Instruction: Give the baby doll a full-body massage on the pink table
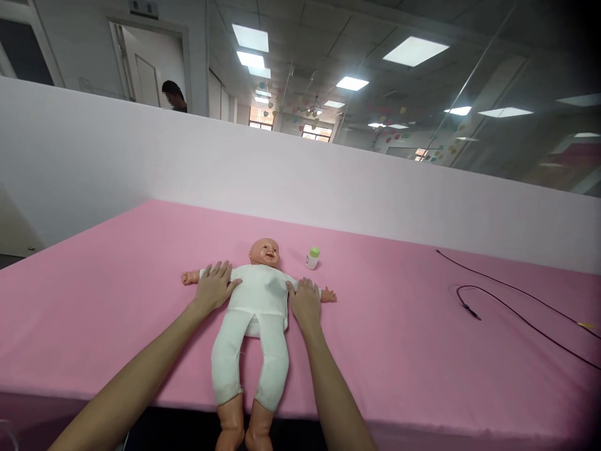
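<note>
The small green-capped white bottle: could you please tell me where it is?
In the head view, the bottle stands on pink cloth right of the plastic baby doll's head.

Doll: we see one baby doll point(257, 294), white cloth body, plastic head.
Pose: it lies on its back, arms spread, on pink cloth point(117, 326).

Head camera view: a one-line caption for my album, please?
Left hand and right hand rest on a baby doll on a pink-covered table near a green-capped bottle.
</note>
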Tool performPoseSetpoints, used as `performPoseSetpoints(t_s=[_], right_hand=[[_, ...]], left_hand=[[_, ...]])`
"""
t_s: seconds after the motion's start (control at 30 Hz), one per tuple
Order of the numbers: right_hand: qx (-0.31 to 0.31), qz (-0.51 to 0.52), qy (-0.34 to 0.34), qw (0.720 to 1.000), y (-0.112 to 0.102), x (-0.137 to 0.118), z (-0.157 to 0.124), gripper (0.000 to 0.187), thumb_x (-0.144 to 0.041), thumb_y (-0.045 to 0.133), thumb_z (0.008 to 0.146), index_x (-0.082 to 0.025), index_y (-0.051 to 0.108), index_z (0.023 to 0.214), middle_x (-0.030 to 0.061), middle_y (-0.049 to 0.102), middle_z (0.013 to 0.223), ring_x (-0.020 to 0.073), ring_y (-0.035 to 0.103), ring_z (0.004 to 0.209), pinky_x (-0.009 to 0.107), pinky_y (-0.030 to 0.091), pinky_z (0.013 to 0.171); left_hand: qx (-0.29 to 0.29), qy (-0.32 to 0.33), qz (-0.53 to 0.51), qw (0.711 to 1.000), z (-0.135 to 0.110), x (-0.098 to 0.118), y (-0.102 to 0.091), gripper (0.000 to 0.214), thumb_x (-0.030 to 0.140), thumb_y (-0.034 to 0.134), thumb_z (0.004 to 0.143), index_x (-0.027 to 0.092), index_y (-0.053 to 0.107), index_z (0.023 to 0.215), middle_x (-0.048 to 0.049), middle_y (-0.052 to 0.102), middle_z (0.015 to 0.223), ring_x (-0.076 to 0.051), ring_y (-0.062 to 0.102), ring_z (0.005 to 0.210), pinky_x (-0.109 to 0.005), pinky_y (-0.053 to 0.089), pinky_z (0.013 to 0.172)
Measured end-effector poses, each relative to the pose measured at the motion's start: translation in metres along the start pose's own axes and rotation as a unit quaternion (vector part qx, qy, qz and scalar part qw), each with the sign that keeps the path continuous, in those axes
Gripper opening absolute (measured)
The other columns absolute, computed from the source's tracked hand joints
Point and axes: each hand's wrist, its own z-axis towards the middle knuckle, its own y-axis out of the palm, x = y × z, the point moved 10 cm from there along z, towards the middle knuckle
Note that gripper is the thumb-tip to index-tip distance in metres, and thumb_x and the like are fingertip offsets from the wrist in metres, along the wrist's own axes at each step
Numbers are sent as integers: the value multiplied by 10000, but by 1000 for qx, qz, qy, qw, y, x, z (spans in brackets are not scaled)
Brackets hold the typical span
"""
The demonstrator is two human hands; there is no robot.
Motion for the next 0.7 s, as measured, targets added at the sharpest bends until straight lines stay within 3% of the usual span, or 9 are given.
performPoseSetpoints(t_s=[0.1, 0.2, 0.33, 0.43, 0.57, 0.7], right_hand=[[55, 26, 17, 998, -13, 6, 0, 725, -586, 329, 1037, -5, 557, 1406, 322, 510, 1479, 424, 381, 1468, 624, 224, 1206], [79, 99, -40, 991, -19, -21, -2, 776, -645, 264, 1036, -81, 417, 1547, 210, 331, 1640, 344, 219, 1560, 588, 148, 1257], [-50, 229, -85, 968, 11, -59, -6, 811, -694, 232, 1023, -130, 357, 1593, 147, 317, 1661, 275, 257, 1557, 502, 208, 1273], [-107, 257, -63, 958, 28, -60, -10, 829, -714, 244, 1013, -125, 386, 1578, 147, 354, 1645, 271, 296, 1543, 482, 229, 1271], [-80, 181, -34, 980, 23, -39, -10, 720, -617, 304, 1042, -102, 470, 1516, 179, 458, 1578, 293, 384, 1494, 482, 266, 1249], [-27, 52, -15, 998, 4, -12, -6, 512, -432, 379, 1043, -83, 656, 1293, 241, 603, 1414, 362, 476, 1406, 544, 270, 1212]], left_hand=[[37, -48, 32, 998, -1, -17, -11, 752, 574, 322, 1008, 6, 502, 1466, -280, 442, 1558, -423, 277, 1521, -574, 115, 1245], [53, -45, -19, 997, 0, -14, -17, 770, 559, 262, 1029, -12, 429, 1518, -257, 360, 1615, -404, 127, 1569, -582, 92, 1254], [-26, 93, -159, 983, -1, 31, -11, 717, 556, 211, 1059, 129, 249, 1635, -106, 199, 1704, -274, 77, 1592, -464, 127, 1283], [-104, 136, -202, 964, -8, 47, 0, 689, 569, 262, 1058, 218, 219, 1650, -61, 176, 1704, -252, 124, 1586, -432, 115, 1288], [-115, 88, -146, 979, -8, 26, 8, 739, 601, 281, 1037, 160, 281, 1630, -120, 247, 1682, -282, 219, 1565, -457, 163, 1274], [-89, 16, -38, 995, -5, -5, 0, 668, 577, 320, 1012, 177, 477, 1523, -138, 377, 1634, -368, 267, 1541, -622, 123, 1230]])
